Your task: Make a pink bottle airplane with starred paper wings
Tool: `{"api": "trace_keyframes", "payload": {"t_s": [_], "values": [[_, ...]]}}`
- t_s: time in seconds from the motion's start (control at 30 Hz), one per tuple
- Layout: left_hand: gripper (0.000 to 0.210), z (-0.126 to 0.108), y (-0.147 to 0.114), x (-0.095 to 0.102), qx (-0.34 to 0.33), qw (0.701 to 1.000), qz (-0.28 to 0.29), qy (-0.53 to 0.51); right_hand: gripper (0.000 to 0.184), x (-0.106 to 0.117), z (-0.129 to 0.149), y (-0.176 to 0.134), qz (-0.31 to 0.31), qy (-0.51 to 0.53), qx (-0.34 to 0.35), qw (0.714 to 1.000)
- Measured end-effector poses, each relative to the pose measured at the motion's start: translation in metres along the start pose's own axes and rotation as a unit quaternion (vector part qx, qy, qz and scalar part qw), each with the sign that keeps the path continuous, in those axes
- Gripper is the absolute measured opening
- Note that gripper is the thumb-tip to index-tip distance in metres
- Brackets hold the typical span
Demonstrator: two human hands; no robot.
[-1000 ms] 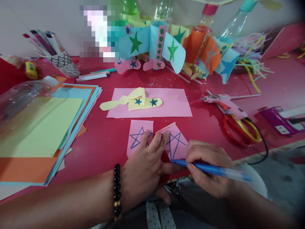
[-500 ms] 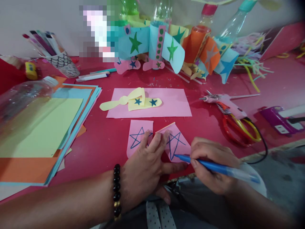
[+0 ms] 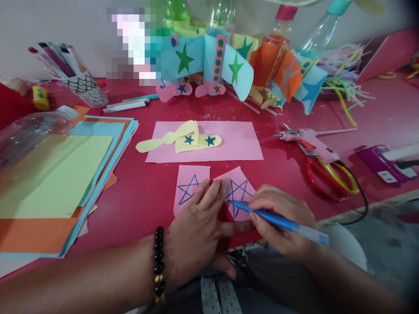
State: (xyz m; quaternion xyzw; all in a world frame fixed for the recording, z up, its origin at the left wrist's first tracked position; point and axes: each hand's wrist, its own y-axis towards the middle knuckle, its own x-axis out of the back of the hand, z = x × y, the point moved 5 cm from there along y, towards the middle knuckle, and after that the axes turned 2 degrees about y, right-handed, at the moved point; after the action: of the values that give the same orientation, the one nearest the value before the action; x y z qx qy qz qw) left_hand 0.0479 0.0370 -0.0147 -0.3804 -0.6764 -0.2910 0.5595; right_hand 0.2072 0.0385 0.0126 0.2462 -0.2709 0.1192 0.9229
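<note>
My left hand lies flat with fingers apart, its fingertips pressing on two small pink paper pieces. On the left pink piece is a blue star outline, partly under my fingers. The right pink piece carries another star drawn in blue lines. Pinched in my right hand is a blue marker, its tip touching the lower left of that right star. Just beyond them, yellow paper cutouts with dark stars rest on a pink sheet.
Stacked coloured paper and a clear plastic bottle lie at left. A cup of pens stands behind. Paper-decorated bottles line the back. At right are a glue gun, scissors and a purple power strip.
My right hand has moved left with the marker, from the star's bottom point to its lower left side. More blue line shows on that star. My left hand has stayed nearly still.
</note>
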Motion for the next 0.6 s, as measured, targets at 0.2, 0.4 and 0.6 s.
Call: {"api": "trace_keyframes", "payload": {"t_s": [0.2,0.4,0.6], "values": [[0.101,0.0011,0.001,0.0017,0.001,1.0,-0.009,0.014,0.009,-0.0009,0.002,0.0023,-0.005,-0.03,0.005,1.0],[0.1,0.0002,0.0011,0.0013,-0.001,1.0,-0.009,0.028,0.007,-0.0022,0.0019,0.0043,-0.001,-0.037,0.004,0.999],[0.098,-0.0017,0.0007,0.0038,0.005,0.998,-0.026,0.049,0.008,-0.0038,0.0045,0.0052,-0.005,-0.029,0.012,1.0]]}}
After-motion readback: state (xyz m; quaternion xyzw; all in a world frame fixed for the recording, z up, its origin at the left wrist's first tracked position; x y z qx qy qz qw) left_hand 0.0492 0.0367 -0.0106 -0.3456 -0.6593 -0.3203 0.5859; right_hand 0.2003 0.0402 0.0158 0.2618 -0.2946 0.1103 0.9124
